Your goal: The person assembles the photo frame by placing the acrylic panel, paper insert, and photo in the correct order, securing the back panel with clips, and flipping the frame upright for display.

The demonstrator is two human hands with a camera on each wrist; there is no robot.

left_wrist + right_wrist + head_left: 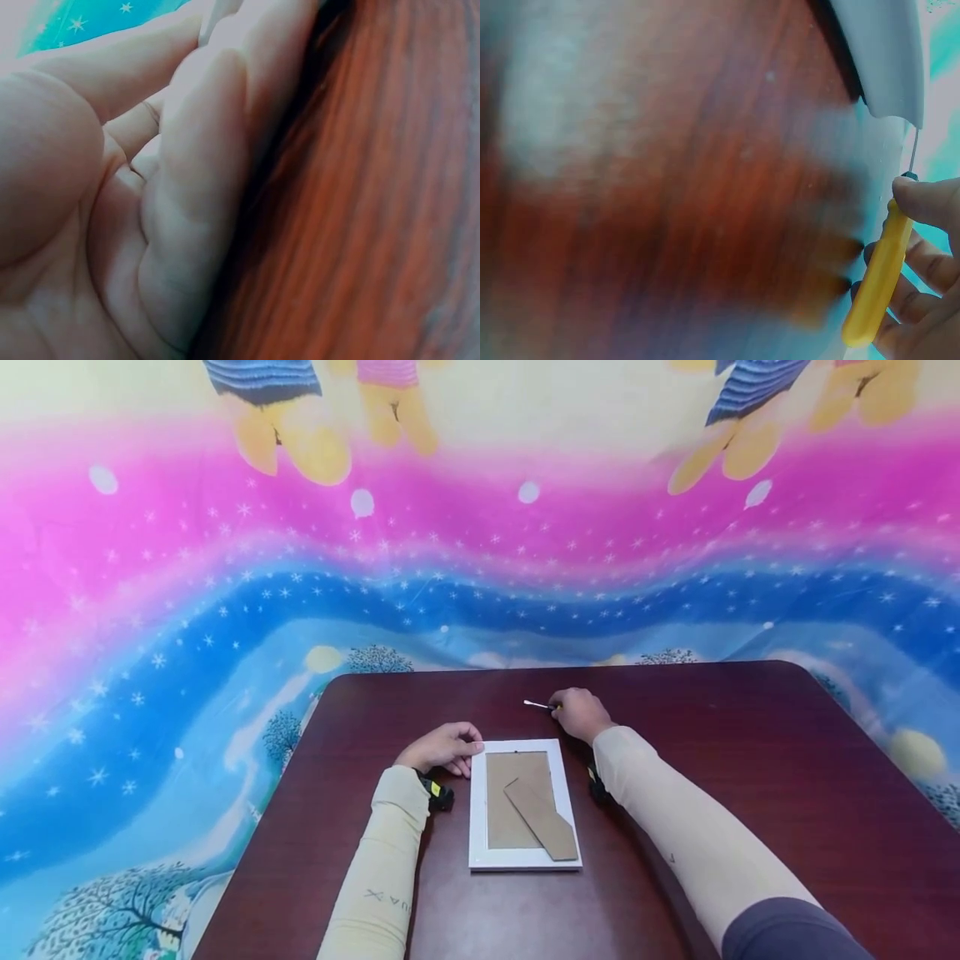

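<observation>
A white picture frame point(525, 860) lies face down on the dark wooden table point(750, 777), its brown cardboard back and stand point(542, 818) up. My left hand point(444, 747) rests on the table at the frame's top left corner, fingers loosely bent and touching the frame's edge; the left wrist view shows the palm point(112, 225) empty. My right hand point(579, 713) sits just beyond the frame's top right corner and grips a small screwdriver point(876, 289) with a yellow handle, its thin metal shaft point(536, 704) pointing left. The frame's corner point(885, 60) appears in the right wrist view.
A bright cloth point(225, 610) with pink and blue waves and snowflakes hangs behind and around the table. Black wrist camera mounts point(438, 795) sit on both forearms beside the frame.
</observation>
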